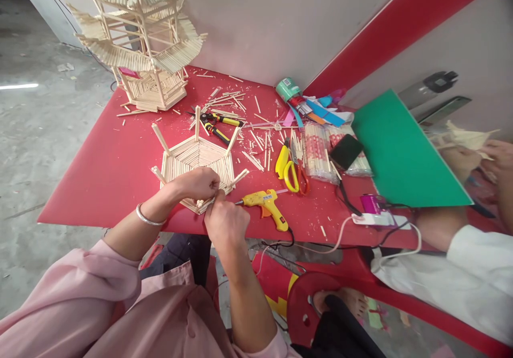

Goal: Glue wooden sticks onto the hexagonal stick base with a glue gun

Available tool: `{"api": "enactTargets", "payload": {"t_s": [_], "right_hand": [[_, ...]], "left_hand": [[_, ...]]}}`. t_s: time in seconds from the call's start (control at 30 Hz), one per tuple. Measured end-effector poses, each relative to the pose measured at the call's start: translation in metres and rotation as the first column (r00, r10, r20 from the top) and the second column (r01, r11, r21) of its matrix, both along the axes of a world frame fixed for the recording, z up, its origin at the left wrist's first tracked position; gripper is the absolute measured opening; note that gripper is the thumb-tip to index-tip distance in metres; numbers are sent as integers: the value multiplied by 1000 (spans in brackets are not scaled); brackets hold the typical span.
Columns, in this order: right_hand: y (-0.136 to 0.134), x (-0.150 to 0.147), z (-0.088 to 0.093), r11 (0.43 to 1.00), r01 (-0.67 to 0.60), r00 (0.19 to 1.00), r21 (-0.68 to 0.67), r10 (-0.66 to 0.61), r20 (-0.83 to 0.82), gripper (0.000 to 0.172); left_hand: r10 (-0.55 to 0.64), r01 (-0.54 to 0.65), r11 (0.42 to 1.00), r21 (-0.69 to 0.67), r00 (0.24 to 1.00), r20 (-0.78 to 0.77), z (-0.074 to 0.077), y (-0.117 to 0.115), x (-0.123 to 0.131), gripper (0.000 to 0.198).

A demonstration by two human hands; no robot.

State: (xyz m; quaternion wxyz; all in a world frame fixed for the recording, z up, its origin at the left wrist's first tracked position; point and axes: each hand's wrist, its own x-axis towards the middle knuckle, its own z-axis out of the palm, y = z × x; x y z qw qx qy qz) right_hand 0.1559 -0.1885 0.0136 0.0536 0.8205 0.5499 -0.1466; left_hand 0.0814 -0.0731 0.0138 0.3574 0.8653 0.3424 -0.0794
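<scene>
A hexagonal base of wooden sticks (198,152), with short upright posts at its corners, sits near the front edge of the red table. My left hand (200,183), with a silver bangle at the wrist, reaches over the base with its fingers curled closed at the near right side. Against it, my right hand (226,219) is closed at the base's near rim. Whatever the fingers of both hands pinch is hidden. Just right of my right hand lies a yellow glue gun (264,204), its nozzle pointing toward that hand.
A tiered stick pagoda (148,53) stands at the back left. Pliers (220,123), scissors (292,173), loose sticks (260,147) and stick packs (318,152) lie about the table (100,171). A green board (404,160) and power strip (377,219) are at right, beside another person's hands (499,157).
</scene>
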Motion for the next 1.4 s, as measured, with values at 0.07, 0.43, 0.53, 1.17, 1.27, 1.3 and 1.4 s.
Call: {"api": "enactTargets", "payload": {"t_s": [0.07,0.43,0.53,1.17,1.27,1.3,1.4], "right_hand": [[0,0,0,1000,-5,1000,-7,5,3,28],[-3,1,-2,999,-44,998,5,44,37,29],[-4,0,-3,999,-43,998,9,43,44,30],[-10,14,-4,997,-68,992,25,65,109,35],[-10,14,-5,997,-71,993,32,67,102,37],[-10,14,-5,997,-70,993,32,67,100,37],[-10,14,-6,998,-64,993,25,61,105,39]], "left_hand": [[-3,3,1000,5,1000,-7,1,0,0,14],[-1,1,1000,5,1000,-21,-1,1,1,16],[13,-13,1000,-13,1000,-21,0,0,1,16],[19,-18,999,-30,999,36,-16,3,0,16],[23,-21,999,-35,999,40,-17,3,0,16],[24,-23,999,-37,999,41,-17,3,0,16],[28,-27,999,-46,999,40,-16,3,0,17]]}}
